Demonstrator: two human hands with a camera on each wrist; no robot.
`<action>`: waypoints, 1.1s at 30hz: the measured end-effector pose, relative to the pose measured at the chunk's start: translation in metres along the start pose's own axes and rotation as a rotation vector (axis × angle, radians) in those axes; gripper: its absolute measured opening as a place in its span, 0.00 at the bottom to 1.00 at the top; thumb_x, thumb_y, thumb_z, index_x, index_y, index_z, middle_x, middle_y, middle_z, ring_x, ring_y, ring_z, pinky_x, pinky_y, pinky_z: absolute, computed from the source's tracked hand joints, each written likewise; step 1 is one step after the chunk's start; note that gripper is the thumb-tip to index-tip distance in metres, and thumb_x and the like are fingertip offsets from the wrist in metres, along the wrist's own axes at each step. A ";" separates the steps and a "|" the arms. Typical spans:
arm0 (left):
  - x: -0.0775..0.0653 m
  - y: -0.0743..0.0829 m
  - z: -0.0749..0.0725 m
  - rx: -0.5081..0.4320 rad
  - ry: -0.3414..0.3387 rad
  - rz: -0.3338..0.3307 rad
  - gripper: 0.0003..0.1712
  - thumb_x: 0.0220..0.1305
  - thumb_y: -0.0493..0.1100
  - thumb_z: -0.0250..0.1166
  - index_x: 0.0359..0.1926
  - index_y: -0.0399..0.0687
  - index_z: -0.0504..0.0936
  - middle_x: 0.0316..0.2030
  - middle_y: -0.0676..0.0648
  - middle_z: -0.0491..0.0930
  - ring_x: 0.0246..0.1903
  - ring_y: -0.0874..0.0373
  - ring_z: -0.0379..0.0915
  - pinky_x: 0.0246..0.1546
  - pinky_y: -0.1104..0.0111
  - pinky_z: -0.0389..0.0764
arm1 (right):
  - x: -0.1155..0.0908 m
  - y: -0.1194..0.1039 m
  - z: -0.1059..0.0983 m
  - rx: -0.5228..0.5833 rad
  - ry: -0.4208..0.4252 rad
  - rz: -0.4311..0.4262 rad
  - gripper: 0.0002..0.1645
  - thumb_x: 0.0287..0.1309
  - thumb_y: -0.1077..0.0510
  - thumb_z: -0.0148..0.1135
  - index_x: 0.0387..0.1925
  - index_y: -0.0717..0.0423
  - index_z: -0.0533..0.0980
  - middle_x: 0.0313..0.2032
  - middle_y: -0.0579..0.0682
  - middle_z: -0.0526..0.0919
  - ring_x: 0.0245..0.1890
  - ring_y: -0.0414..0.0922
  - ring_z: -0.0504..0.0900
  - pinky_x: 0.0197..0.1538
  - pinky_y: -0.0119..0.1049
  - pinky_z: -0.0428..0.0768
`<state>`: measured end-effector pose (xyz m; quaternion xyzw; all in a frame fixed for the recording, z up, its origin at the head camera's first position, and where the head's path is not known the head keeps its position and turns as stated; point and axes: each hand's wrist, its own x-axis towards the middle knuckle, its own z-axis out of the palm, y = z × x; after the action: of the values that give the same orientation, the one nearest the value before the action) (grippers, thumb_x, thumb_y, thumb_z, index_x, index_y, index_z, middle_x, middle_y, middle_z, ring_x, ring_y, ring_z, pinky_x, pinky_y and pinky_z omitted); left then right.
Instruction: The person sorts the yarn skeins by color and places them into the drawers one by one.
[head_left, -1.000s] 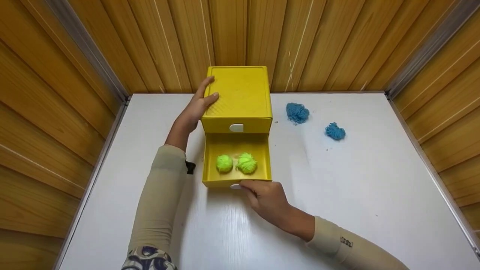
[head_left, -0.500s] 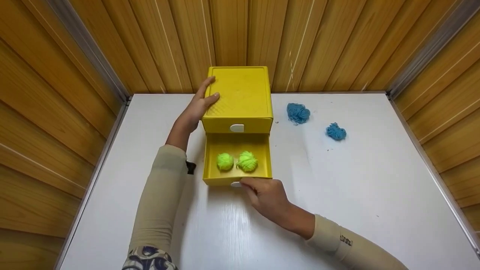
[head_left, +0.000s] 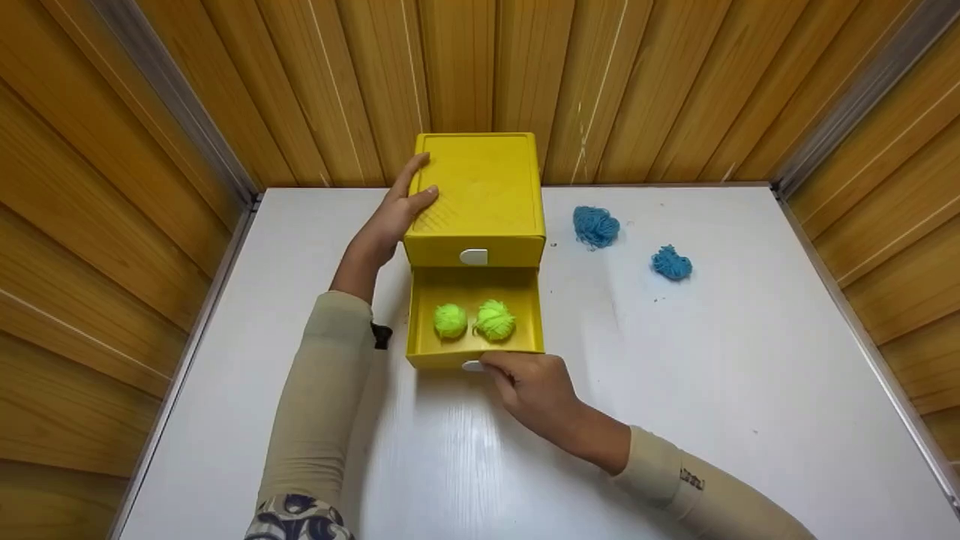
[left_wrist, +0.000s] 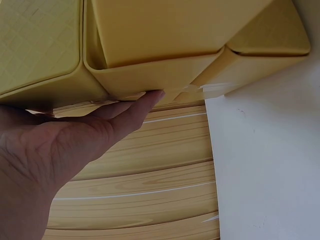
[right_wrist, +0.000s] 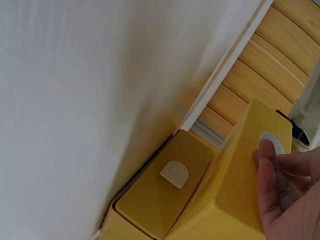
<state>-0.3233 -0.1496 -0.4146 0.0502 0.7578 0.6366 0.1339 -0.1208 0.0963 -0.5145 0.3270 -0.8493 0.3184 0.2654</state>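
Observation:
A yellow two-drawer box [head_left: 480, 184] stands at the middle back of the table. Its upper drawer [head_left: 435, 253] is closed, while the lower drawer [head_left: 420, 349] is pulled out and holds two neon yellow-green yarn balls, a smaller one [head_left: 450, 321] and a larger one [head_left: 495, 320]. My left hand [head_left: 390, 217] rests against the box's left side, thumb on the top edge; in the left wrist view its fingers [left_wrist: 135, 112] lie fairly straight along the wall. At the lower drawer's front, my right hand [head_left: 536, 390] pinches the white handle [right_wrist: 272, 142], partly hidden by fingers in the right wrist view.
Two blue yarn bundles, one larger [head_left: 596, 226] and one smaller [head_left: 671, 262], lie right of the box on the white table [head_left: 720, 375]. Wood-patterned panels [head_left: 637, 90] enclose the table at the back and sides.
The lower drawer has slid slightly inward, with the right hand following at its handle and the yarn balls riding along. The left hand keeps its place on the box.

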 end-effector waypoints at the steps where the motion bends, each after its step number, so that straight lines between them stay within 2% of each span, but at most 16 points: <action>1: 0.000 0.000 0.000 0.001 0.000 0.001 0.39 0.81 0.56 0.54 0.84 0.81 0.48 0.88 0.51 0.33 0.87 0.48 0.34 0.85 0.44 0.42 | 0.000 0.001 0.000 0.000 0.000 0.001 0.05 0.60 0.63 0.77 0.33 0.49 0.89 0.29 0.41 0.93 0.24 0.33 0.87 0.31 0.28 0.85; 14: -0.001 0.000 0.000 -0.007 0.000 0.002 0.39 0.82 0.55 0.54 0.84 0.80 0.47 0.88 0.49 0.34 0.86 0.47 0.40 0.85 0.45 0.47 | 0.008 0.006 -0.001 0.019 -0.020 0.048 0.04 0.60 0.63 0.77 0.33 0.51 0.89 0.30 0.43 0.93 0.27 0.36 0.89 0.33 0.31 0.87; 21: -0.001 0.001 0.000 0.005 0.005 -0.002 0.39 0.82 0.55 0.54 0.84 0.80 0.48 0.88 0.49 0.35 0.86 0.47 0.39 0.85 0.45 0.47 | 0.013 0.007 -0.002 0.015 -0.039 0.077 0.03 0.61 0.62 0.77 0.35 0.51 0.90 0.32 0.43 0.94 0.30 0.37 0.90 0.36 0.33 0.88; 33: 0.001 -0.001 0.000 0.003 0.009 0.008 0.39 0.82 0.55 0.54 0.85 0.78 0.47 0.88 0.49 0.35 0.87 0.47 0.38 0.85 0.45 0.46 | 0.019 0.013 0.000 0.002 -0.029 0.069 0.04 0.61 0.63 0.76 0.35 0.50 0.90 0.32 0.44 0.94 0.28 0.38 0.91 0.35 0.34 0.88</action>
<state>-0.3244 -0.1495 -0.4159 0.0506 0.7590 0.6364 0.1279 -0.1420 0.0967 -0.5067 0.3025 -0.8634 0.3235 0.2416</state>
